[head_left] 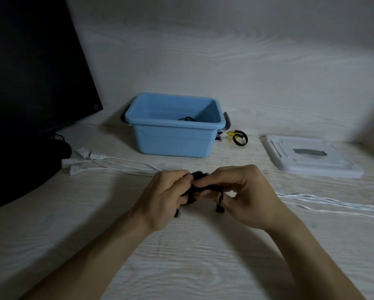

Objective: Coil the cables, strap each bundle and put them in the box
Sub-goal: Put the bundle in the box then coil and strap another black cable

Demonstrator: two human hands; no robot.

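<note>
Black bundle (198, 187) held between both hands, low over the worktop (181, 267). Whether it is cable, strap or both cannot be told; it is dark and partly hidden by fingers. Two short black ends hang down from it, one below the left hand, one below the right.

Left hand (164, 195): fingers curled round the bundle's left side, thumb and forefinger pinching it at the top. Right hand (244, 191): thumb and forefinger pinching the bundle's right side, other fingers curled beneath. The two thumbs nearly meet above the bundle.

Beyond the hands, blue box (173, 126), open, upright, grey latches at both ends. A bit of black cable (187, 119) shows inside at the bottom.

Just right of the box, well beyond the right hand: black strap loop (239, 137) lying on the worktop, something yellow beside it, too small to identify.

Far right of the right hand: white lid (311, 156), lying flat, apart from the box.

White cable (333, 202) runs in several strands from beside the right hand off to the right edge. More white strands run beyond the left hand, leftward, to white plugs (82, 161).

Far left: dark monitor (30, 68), its black base on the worktop near the plugs.
</note>
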